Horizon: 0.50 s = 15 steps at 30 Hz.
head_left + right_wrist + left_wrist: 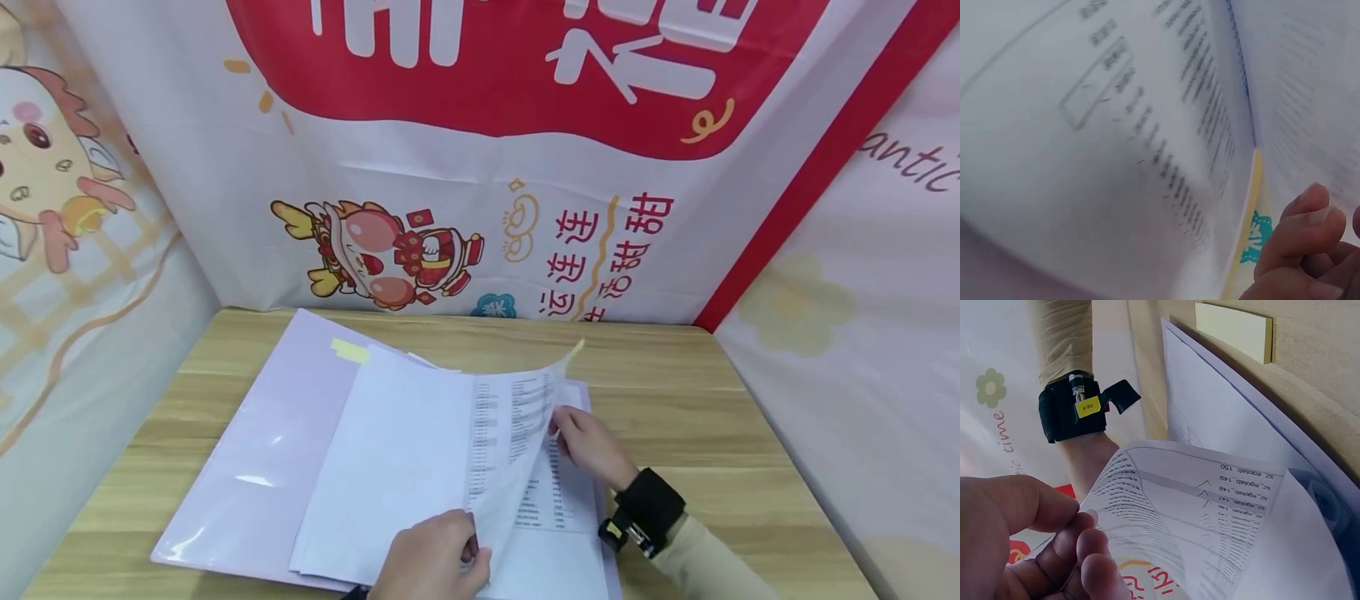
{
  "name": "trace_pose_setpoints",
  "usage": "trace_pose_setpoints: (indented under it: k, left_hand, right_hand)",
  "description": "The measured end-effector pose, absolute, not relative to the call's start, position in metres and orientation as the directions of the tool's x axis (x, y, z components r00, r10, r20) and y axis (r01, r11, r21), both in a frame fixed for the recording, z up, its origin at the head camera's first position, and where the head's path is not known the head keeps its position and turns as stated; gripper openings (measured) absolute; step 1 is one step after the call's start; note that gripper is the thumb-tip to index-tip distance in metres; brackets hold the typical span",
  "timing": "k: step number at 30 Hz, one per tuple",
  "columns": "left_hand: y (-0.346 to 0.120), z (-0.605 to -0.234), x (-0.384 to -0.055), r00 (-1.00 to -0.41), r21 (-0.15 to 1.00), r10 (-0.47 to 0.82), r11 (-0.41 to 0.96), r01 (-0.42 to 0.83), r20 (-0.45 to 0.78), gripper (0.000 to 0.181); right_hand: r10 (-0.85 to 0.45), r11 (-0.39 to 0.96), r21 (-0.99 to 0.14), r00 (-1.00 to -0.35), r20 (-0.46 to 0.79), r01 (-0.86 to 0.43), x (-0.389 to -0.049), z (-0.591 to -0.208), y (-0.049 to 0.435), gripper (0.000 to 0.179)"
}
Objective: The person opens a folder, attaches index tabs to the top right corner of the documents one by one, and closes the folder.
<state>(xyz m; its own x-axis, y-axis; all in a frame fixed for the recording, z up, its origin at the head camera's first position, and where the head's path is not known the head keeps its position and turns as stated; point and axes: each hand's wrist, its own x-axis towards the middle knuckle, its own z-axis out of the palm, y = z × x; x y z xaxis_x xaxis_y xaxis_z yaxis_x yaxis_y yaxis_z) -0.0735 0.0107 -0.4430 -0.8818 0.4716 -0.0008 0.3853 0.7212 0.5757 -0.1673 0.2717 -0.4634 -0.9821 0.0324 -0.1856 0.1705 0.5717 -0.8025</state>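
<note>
A lavender folder (255, 467) lies spread on the wooden table, with white sheets inside. One printed sheet (517, 400) is lifted and bowed, part-turned over another printed page (555, 500). My left hand (438, 554) pinches its lower corner between thumb and fingers; the left wrist view shows the thumb (1054, 506) against the fingertips, with rows of print on the curved sheet (1197, 506). At the sheet's right edge is my right hand (592, 442). Its fingers (1307, 231) are loosely bent beside the paper in the right wrist view, the thumb mostly out of frame.
Yellow tabs (350, 350) stick out from the sheets. A pad of yellow sticky notes (1232, 331) lies on the table beside the folder. Behind the table hangs a printed cloth (420, 158), with more cloth at both sides. Each wrist wears a black band (651, 508).
</note>
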Motion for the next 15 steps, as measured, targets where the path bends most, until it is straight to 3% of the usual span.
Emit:
trace_pose_setpoints:
  k: [8,15]
  left_hand:
    - [-0.006,-0.448,-0.067,-0.903,0.557,0.417,0.729,0.399,0.102,0.027]
    - [-0.025,-0.449,-0.062,-0.932,0.587,0.358,0.742,0.324,0.061,0.029]
  right_hand:
    - [-0.023,0.645,-0.756,-0.986,-0.165,0.112,-0.182,-0.451,0.246,0.035]
    - [-0.093,0.701,-0.709,-0.976,-0.198,0.077,-0.194,-0.455,0.22,0.039]
